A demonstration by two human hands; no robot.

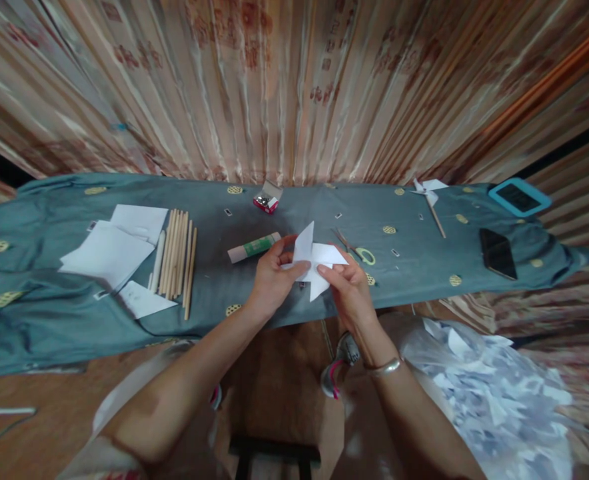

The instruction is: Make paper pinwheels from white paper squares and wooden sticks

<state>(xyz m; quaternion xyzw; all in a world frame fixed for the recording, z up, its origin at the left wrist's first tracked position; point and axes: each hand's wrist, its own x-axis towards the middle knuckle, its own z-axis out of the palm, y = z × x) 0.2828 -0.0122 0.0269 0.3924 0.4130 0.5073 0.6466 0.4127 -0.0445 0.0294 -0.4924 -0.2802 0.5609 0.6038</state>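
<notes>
Both my hands hold a folded white paper pinwheel shape [316, 261] just above the near edge of a table covered in teal cloth [44, 313]. My left hand [273, 277] pinches its left side, thumb pressed on the paper. My right hand [350, 288] grips the lower right flap with curled fingers. A silver bangle sits on my right wrist.
A glue stick [253, 247] and scissors [353, 249] lie beside my hands. To the left are wooden sticks [177, 260] and white paper sheets [109, 253]. A small red box [267, 198], a finished pinwheel [428, 193], a phone [497, 253] and a blue-cased tablet [519, 197] lie farther off. A bag of paper scraps [489, 393] sits at lower right.
</notes>
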